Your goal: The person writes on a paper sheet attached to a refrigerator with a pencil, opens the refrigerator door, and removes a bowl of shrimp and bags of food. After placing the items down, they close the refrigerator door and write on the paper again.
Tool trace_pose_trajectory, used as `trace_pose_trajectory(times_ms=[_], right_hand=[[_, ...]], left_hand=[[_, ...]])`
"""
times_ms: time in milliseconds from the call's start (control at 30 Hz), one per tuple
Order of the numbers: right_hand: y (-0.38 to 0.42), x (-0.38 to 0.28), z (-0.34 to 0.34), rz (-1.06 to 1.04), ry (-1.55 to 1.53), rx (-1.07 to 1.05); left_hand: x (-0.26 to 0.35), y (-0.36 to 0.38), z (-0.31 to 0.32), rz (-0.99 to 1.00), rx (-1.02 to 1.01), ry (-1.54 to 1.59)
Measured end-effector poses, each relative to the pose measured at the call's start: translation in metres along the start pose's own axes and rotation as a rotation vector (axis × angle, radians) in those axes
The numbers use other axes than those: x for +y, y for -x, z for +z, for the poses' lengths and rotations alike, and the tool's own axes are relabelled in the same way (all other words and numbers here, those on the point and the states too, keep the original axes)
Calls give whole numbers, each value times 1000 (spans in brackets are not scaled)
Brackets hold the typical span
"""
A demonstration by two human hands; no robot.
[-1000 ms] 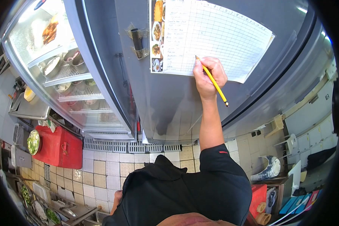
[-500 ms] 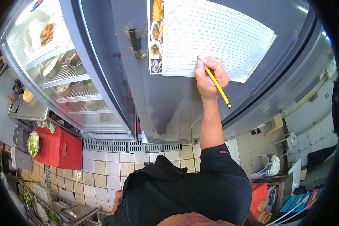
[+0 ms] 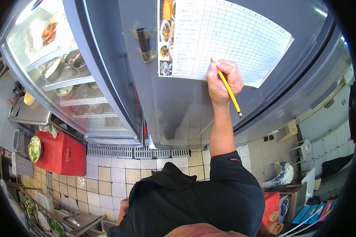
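Observation:
My right hand point(image 3: 224, 83) is closed around a yellow pencil point(image 3: 231, 96). The pencil tip rests at the lower part of a gridded paper chart point(image 3: 245, 43), which has handwritten rows and numbers along its top. A strip of food photos point(image 3: 165, 37) runs down the chart's left side. The chart is fixed to a dark grey metal door point(image 3: 182, 118). Left of it, a black cylinder point(image 3: 143, 41) is taped to the same surface. My left hand point(image 3: 124, 206) hangs low beside my black shirt, its fingers hidden.
On the left stands a glass-front fridge point(image 3: 106, 106) with bowls and containers on its shelves. A red cooler box point(image 3: 67, 156) sits on the tiled floor point(image 3: 118, 177), a bowl of cut greens point(image 3: 35, 150) by it. At the right is a blue-and-white stool-like object point(image 3: 283, 175).
My right hand and the pencil have shifted slightly right and down. The chart has swung a little, its right corner further right, and its writing shows more clearly.

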State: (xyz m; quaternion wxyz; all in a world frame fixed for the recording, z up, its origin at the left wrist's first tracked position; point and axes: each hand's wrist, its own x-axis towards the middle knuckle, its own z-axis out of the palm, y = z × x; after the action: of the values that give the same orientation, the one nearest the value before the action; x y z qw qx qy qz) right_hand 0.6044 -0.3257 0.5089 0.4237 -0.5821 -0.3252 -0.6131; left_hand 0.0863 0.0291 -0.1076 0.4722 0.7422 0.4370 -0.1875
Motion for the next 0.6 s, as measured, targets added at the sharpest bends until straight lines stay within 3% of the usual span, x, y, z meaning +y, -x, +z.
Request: trace_pose_trajectory(times_ms=[133,600], right_hand=[[-1,5,-10,22,-67,-74],[3,4,-2,-7,29,-5]], left_hand=[[-2,-2,2,3,-18,18],[5,-6,7,-7,-1,-77]])
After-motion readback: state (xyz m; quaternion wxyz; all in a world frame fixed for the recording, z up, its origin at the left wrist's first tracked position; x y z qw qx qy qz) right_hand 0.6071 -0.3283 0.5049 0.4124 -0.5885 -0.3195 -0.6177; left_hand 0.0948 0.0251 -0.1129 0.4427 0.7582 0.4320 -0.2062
